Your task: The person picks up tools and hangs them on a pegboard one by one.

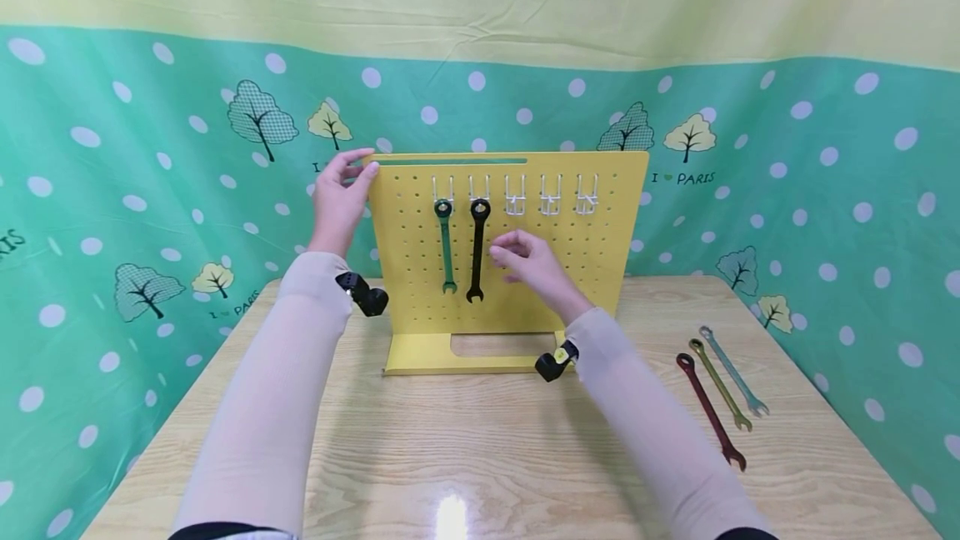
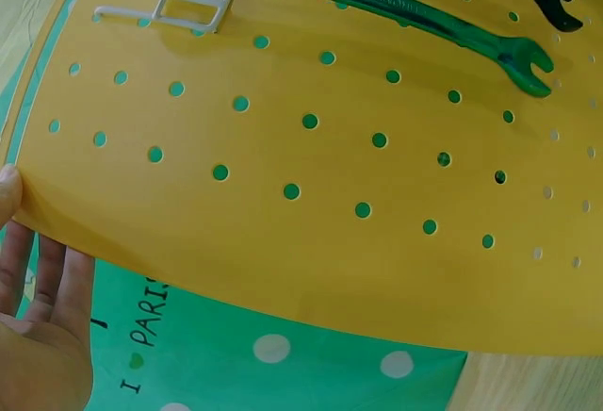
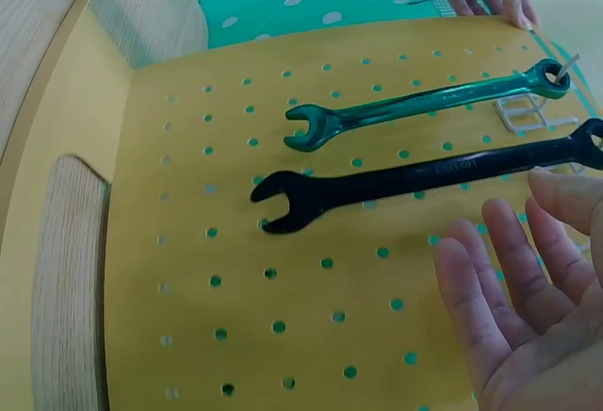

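Note:
A yellow pegboard (image 1: 510,307) stands upright on the table. My left hand (image 1: 341,198) holds its upper left corner, thumb in front and fingers behind the edge, as the left wrist view also shows. On the two leftmost white hooks hang a green wrench (image 1: 447,248) and a black wrench (image 1: 477,252), open ends down. Just right of the black wrench is my right hand (image 1: 532,265), its fingers loosely bent with nothing between them. In the right wrist view the thumb lies close to the black wrench (image 3: 405,180); whether it touches cannot be told.
Three more white hooks (image 1: 551,200) continue to the right along the board. A red wrench (image 1: 711,411), a yellow-green wrench (image 1: 722,383) and a blue-grey wrench (image 1: 733,369) lie on the table (image 1: 420,448) at the right. A patterned curtain (image 1: 480,98) hangs behind.

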`<state>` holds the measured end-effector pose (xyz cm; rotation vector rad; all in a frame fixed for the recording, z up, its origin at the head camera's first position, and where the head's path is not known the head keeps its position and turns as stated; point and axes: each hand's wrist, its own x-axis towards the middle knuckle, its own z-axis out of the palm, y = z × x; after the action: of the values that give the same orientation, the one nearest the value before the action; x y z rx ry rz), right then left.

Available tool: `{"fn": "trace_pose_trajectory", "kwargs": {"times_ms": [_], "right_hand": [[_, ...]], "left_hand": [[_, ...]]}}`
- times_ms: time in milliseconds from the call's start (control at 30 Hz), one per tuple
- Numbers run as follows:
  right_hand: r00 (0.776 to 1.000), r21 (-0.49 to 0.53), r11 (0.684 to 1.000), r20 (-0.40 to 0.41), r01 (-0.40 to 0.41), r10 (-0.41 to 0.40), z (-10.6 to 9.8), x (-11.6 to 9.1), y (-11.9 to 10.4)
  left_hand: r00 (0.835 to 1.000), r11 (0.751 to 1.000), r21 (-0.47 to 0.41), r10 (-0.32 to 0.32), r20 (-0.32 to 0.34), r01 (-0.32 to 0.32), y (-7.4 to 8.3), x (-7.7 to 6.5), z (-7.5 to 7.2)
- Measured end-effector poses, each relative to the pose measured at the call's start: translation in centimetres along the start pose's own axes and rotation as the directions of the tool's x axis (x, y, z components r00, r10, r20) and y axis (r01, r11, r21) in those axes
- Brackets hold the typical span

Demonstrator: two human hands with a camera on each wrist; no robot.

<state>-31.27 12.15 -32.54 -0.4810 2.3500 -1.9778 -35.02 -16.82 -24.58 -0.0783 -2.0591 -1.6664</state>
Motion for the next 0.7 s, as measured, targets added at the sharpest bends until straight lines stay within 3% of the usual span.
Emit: {"fn": "trace_pose_trajectory", "kwargs": {"times_ms": [700], "right_hand": [[0.999,-0.129,0.991,-0.012,-0.036,0.034,-4.8,-3.2,2.0]], "left_hand": [[1.000,1.000,-0.008,-0.009,0.004,0.009,0.1,0.0,0.0]]}}
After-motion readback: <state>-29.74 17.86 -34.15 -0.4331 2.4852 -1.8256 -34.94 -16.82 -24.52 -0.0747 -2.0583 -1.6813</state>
